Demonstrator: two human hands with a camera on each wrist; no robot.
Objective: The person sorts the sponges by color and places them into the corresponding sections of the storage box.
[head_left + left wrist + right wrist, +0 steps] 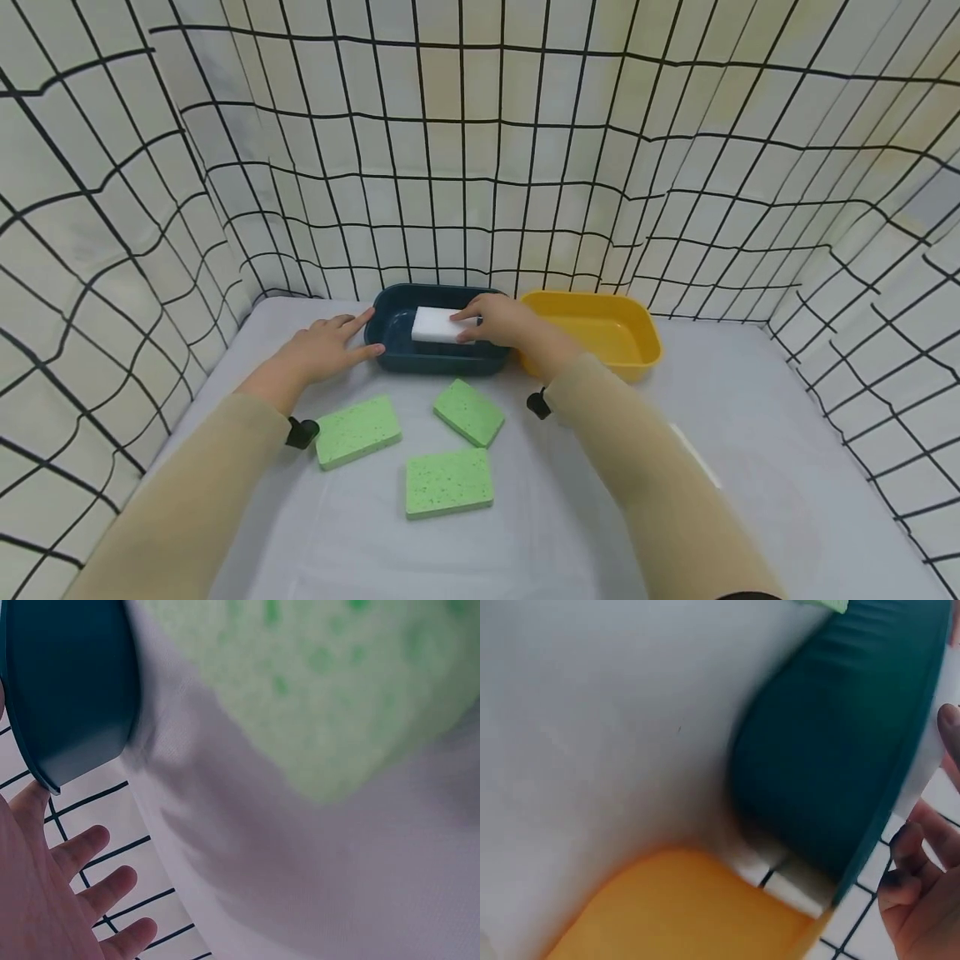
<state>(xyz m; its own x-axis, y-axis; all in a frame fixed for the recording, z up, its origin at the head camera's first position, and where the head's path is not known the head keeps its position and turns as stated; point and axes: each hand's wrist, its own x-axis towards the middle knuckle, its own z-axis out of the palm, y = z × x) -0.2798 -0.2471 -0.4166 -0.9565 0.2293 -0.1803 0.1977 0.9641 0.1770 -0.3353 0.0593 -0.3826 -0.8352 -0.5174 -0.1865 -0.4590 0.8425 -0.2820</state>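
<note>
My right hand point(504, 322) pinches a white rectangular sponge point(432, 325) at its right end, within the dark blue tub point(442, 363). In the right wrist view, the tub's outer wall point(817, 750) hides much of the sponge, and the right fingers curl beyond the rim. My left hand point(324, 347) spreads its fingers at the tub's left end. Seen from the left wrist, fingertips are right at the tub's rim point(51, 787), the other fingers extended past it. Three green speckled sponges point(358, 432) point(469, 412) point(449, 483) lie flat on the table in front of the tub.
A yellow tub point(607, 329) stands right beside the blue one, partly behind my right forearm. The white-covered table point(750, 433) is enclosed at the back and sides by a black wire grid point(480, 121) with pale cloth behind it.
</note>
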